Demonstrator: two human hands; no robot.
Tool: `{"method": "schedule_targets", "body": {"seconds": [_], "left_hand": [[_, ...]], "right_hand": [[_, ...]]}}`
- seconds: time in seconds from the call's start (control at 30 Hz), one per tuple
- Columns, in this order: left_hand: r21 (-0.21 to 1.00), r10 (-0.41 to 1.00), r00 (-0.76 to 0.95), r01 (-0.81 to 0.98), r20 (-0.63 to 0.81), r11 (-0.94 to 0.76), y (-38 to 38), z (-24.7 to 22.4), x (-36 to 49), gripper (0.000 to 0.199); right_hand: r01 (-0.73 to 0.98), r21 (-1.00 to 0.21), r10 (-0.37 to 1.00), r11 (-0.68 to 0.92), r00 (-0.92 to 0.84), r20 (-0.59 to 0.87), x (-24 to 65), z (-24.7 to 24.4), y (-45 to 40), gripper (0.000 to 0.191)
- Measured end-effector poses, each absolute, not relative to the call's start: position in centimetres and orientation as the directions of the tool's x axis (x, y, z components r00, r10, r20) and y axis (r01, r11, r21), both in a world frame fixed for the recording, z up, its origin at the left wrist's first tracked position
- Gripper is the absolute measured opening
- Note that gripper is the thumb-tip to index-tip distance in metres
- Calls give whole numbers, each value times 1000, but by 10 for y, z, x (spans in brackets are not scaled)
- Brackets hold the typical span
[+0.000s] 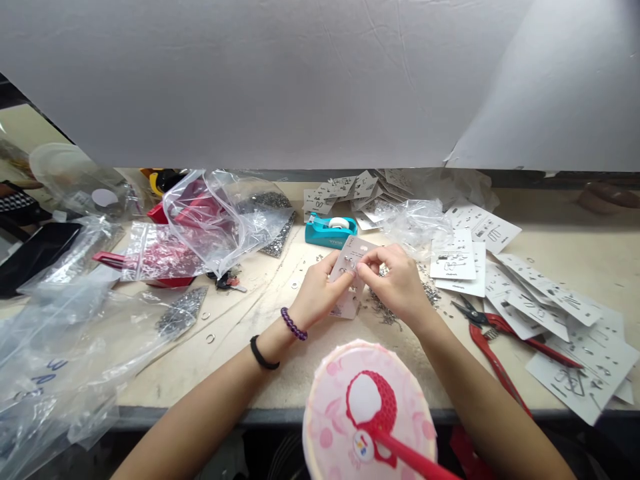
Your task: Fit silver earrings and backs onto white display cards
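Near the middle of the table, my left hand (319, 290) grips a pale jewellery card (353, 303) by its left side, thumb across its face. Small metal pieces sit on the card. My right hand (393, 277) is pinched at the card's right side, fingertips meeting close to the left thumb; whatever tiny piece lies between them is hidden. A pile of small metal parts (385, 307) lies under and beside my right hand. Just behind the card stands a teal tape dispenser (327, 233).
Red-handled pliers (495, 360) and overlapping cards (540, 293) lie at right. Clear bags (210, 220) and a black phone-like object (37, 257) are at left. A pink round fan (370, 413) sticks up at the front edge. A large white panel (280, 80) hangs above.
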State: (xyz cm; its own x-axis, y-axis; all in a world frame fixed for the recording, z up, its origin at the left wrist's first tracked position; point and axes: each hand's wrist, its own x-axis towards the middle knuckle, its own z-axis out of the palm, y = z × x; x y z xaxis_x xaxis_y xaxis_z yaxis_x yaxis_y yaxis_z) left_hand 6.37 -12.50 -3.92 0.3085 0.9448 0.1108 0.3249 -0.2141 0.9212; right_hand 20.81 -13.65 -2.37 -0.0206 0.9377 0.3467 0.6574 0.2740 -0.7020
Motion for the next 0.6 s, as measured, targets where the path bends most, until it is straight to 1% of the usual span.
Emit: {"method": "schedule_targets", "body": {"seconds": [0.07,0.2,0.37,0.6], "left_hand": [[916,944,309,336,113,-219,-125,-40,64,19],[877,942,307,406,134,-258,-126,-40,64,21],[859,936,323,428,144,-280,-128,-37,64,21],[830,946,284,480,158,-283,-130,-37,66,17]], "right_hand": [[664,-701,944,261,-26,328,208,-23,-136,11],[682,-707,966,188,2,259,208,-22,-136,13],[628,-764,975,149,36,220,208,-21,-136,11],[612,-784,985,105,42,165,208,-21,-135,12]]}}
